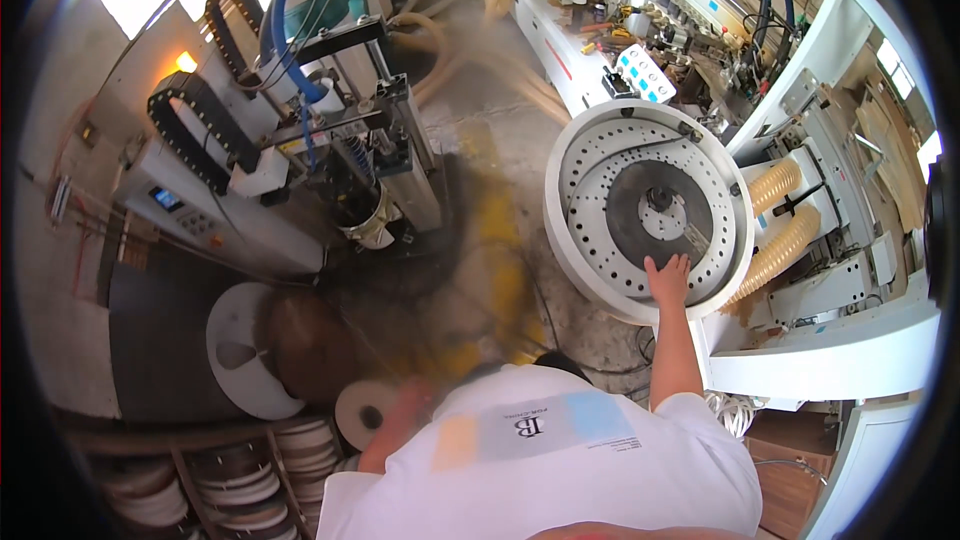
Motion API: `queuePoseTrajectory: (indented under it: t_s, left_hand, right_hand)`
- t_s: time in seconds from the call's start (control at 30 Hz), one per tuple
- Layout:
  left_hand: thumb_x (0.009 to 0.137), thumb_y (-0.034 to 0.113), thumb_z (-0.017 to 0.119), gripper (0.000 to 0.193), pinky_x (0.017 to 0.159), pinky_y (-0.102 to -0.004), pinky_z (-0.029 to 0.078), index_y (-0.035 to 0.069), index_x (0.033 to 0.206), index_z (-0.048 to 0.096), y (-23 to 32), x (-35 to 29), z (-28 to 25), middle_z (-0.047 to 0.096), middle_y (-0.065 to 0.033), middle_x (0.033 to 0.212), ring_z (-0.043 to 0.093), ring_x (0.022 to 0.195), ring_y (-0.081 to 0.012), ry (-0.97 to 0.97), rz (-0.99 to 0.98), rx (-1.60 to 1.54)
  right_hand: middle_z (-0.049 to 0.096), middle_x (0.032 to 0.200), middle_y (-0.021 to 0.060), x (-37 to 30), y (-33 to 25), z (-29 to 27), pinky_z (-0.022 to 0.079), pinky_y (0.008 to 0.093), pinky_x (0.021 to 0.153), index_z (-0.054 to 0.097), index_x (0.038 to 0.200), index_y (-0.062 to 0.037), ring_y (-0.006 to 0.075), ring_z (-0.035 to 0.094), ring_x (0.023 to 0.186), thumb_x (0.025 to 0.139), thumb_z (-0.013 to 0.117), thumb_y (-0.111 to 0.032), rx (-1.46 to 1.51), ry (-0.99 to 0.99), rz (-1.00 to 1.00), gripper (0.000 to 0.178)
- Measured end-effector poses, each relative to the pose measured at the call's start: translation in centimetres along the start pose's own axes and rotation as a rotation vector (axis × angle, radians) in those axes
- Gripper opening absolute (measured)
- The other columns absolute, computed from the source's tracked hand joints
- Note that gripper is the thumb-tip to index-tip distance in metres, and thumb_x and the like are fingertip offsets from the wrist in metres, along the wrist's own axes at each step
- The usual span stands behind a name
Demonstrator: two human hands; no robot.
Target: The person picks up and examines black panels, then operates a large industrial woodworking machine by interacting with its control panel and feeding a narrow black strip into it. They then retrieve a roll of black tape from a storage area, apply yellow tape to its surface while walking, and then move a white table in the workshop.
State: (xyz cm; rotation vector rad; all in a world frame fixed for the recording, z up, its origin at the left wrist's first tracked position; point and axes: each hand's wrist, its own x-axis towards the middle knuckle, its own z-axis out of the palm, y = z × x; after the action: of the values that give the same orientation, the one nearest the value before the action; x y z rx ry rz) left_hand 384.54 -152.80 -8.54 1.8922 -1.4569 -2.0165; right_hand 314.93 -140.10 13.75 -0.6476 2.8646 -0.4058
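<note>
My right hand [668, 280] reaches over the rim of a round white tray [565, 255] whose floor is dotted with holes. Its fingers are spread at the near edge of a flat dark roll of coiled strip [630, 205], which lies in the tray around a pale hub. A dark strip runs from the roll toward the tray's far right rim. Low on the left, my left hand [415, 398] is smeared by motion, so its fingers do not show clearly. It is beside a pale roll [362, 414] with a dark centre hole.
A long white machine [560, 55] with tools on top stands beyond the tray, and ribbed hoses [780, 250] hang right of it. Another machine [390, 170] with a small screen stands left. A large brown roll [300, 345] and a rack of rolls [235, 480] are lower left.
</note>
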Motion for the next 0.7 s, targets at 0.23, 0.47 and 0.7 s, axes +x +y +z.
queuePoseTrajectory:
  t_s: [0.23, 0.47, 0.7]
  left_hand:
    - [0.093, 0.021, 0.055, 0.020, 0.078, -0.0418, 0.056, 0.007, 0.093, 0.069, 21.9, 13.8, -5.1, 0.071, -0.0110, 0.100, 0.068, 0.091, -0.0283, -0.034, 0.493, 0.674]
    - [0.097, 0.022, 0.057, 0.019, 0.077, -0.0392, 0.055, 0.006, 0.095, 0.068, 28.3, 24.5, -1.2, 0.069, -0.0098, 0.095, 0.066, 0.088, -0.0242, -0.061, 0.470, 0.487]
    - [0.101, 0.029, 0.061, 0.024, 0.070, -0.0396, 0.054, 0.006, 0.097, 0.068, 29.8, 27.2, -2.9, 0.068, -0.0082, 0.085, 0.065, 0.077, -0.0177, -0.053, 0.552, 0.659]
  right_hand:
    - [0.028, 0.160, 0.0340, 1.7, 0.3, -0.4, 0.025, 0.0453, 0.126, 0.040, 0.146, 0.0159, 0.0443, 0.023, 0.153, 0.092, 0.064, -0.061, -0.015, 0.028, 0.106, 0.098]
    - [0.031, 0.163, 0.0260, 5.8, -0.3, -0.2, 0.033, 0.0467, 0.122, 0.043, 0.146, 0.0121, 0.0366, 0.027, 0.153, 0.094, 0.059, -0.063, -0.108, 0.052, 0.295, 0.093]
    - [0.030, 0.166, 0.0174, 13.4, 1.0, 0.3, 0.030, 0.0487, 0.122, 0.039, 0.154, 0.0046, 0.0302, 0.025, 0.155, 0.097, 0.048, -0.068, -0.159, 0.083, 0.525, 0.092]
